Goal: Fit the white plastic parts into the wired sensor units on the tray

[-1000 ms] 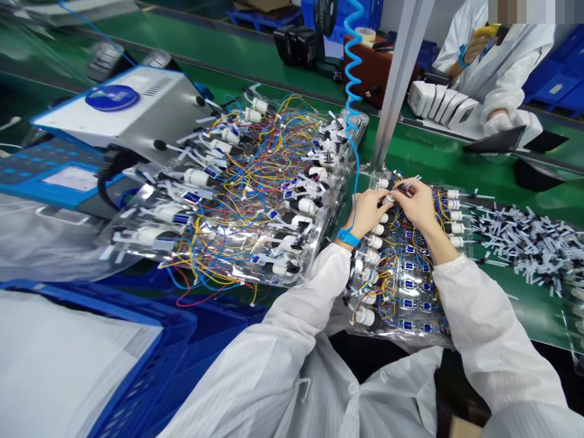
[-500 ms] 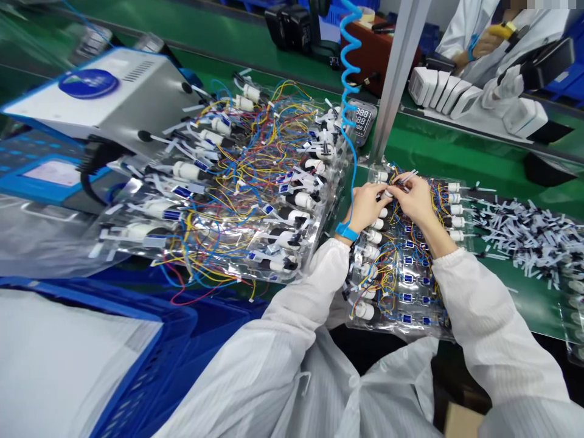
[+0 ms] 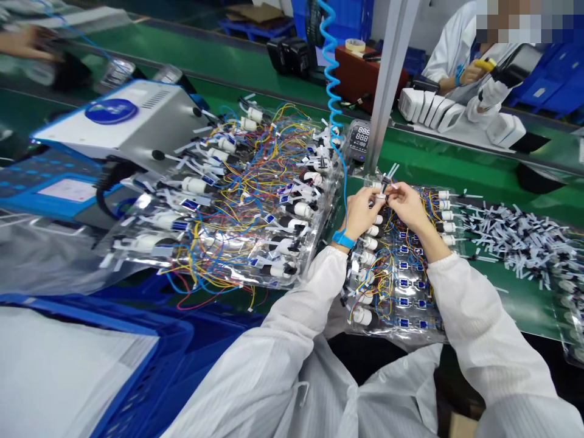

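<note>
My left hand, with a blue wrist strap, is closed in a pinch around a small white cylindrical part with a black end. Just above its fingertips a black piece with white strips sticks up. My right hand meets it from the other side, thumb and finger bent together; what they pinch is mostly hidden. Under both hands lies a clear plastic tray with white cylinders down its sides, coloured wires, and small blue parts in the middle.
To the right lies a heap of black pieces with white strips. At left another tray overflows with wired cylinders beside a grey-and-blue machine. A coiled blue cord hangs by a metal post. A co-worker is across the bench.
The black piece with white strips now stands more upright between my hands. My right hand's fingers have drawn slightly back from the left. The view has shifted a little, and a co-worker's hand shows at upper left.
</note>
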A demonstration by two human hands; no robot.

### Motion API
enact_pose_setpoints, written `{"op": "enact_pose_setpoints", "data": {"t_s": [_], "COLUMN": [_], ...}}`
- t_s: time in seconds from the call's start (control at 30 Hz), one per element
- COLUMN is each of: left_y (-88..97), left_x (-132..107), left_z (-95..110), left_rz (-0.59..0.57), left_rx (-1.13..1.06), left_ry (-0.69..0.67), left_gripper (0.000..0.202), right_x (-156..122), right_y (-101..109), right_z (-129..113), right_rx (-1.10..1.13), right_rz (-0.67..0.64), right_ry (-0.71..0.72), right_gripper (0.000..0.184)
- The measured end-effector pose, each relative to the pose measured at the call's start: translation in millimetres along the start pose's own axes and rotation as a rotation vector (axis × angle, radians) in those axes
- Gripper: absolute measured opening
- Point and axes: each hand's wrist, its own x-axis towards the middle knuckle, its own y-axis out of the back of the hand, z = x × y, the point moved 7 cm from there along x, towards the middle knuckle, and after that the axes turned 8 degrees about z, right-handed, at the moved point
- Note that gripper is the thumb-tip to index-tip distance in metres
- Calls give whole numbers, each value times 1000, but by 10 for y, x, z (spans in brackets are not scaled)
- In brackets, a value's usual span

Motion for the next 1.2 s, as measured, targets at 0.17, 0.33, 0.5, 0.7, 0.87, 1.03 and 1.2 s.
{"op": "enact_pose_setpoints", "data": {"t_s": [0.17, 0.33, 0.5, 0.7, 0.87, 1.03, 1.2], "left_y": [49, 65, 268, 620, 434, 107, 98], "left_x": [18, 16, -12, -70, 56, 141, 90], "left_z": [-49, -162, -58, 540, 536, 258, 149], "left_rz": [86, 161, 304, 317, 158, -18, -115], "left_rx": [-80, -164, -140, 10, -15, 385, 673], "left_ry": [65, 178, 79, -247, -154, 33, 89], "left_gripper": [11, 16, 49, 39, 23, 17, 30], "right_x": [-86, -86, -86, 165, 499, 386, 185], "right_y": [-110, -91, -252, -277, 18, -57, 394], "right_z": [-162, -247, -405, -616, -641, -431, -374], "right_rx": [-242, -399, -592, -668, -659, -780, -910], "right_rz": [-67, -60, -270, -407, -53, -155, -86], "right_ry": [148, 210, 371, 432, 306, 186, 98], "right_gripper": [29, 25, 24, 24, 44, 50, 16]}}
